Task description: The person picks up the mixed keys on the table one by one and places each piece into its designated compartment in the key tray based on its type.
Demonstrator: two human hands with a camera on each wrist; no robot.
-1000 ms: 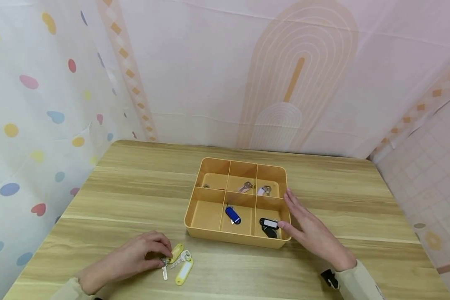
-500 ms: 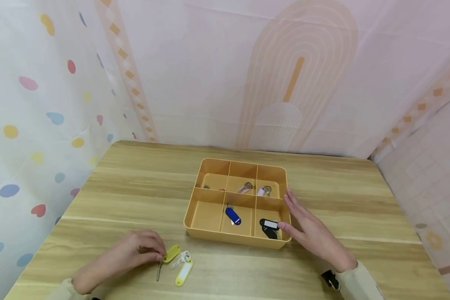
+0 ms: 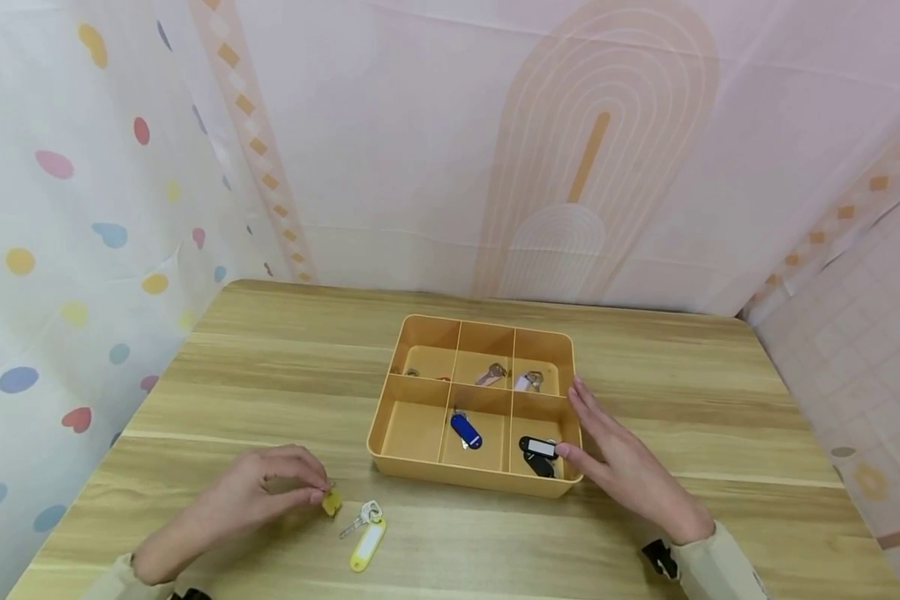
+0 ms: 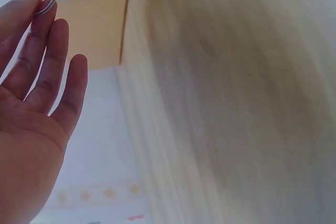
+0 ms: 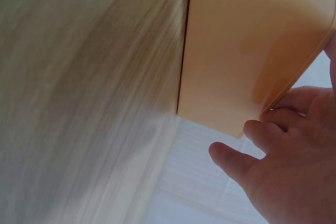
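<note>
My left hand (image 3: 258, 492) pinches a key ring (image 4: 46, 4) by its metal loop, above the table at front left. A yellow key tag (image 3: 332, 502) hangs from the ring, and its key shows as a metal strip in the left wrist view. Just right of it, a second key (image 3: 360, 518) with a yellow tag (image 3: 368, 545) lies on the table. My right hand (image 3: 633, 467) rests against the right side of an orange divided box (image 3: 465, 477). Its fingers lie along the outer wall (image 5: 236, 45), the thumb over the rim.
In the box's front middle section lies a blue-tagged key (image 3: 466, 431). Black key tags (image 3: 538, 462) fill part of the front right section. Silver keys (image 3: 492, 374) show in back sections. A patterned curtain (image 3: 390, 150) rises behind the wooden table (image 3: 270, 358).
My left hand has lifted the yellow-tagged key off the table and drawn slightly left, turning the tag. The right hand, the box and the other yellow-tagged key stay in place.
</note>
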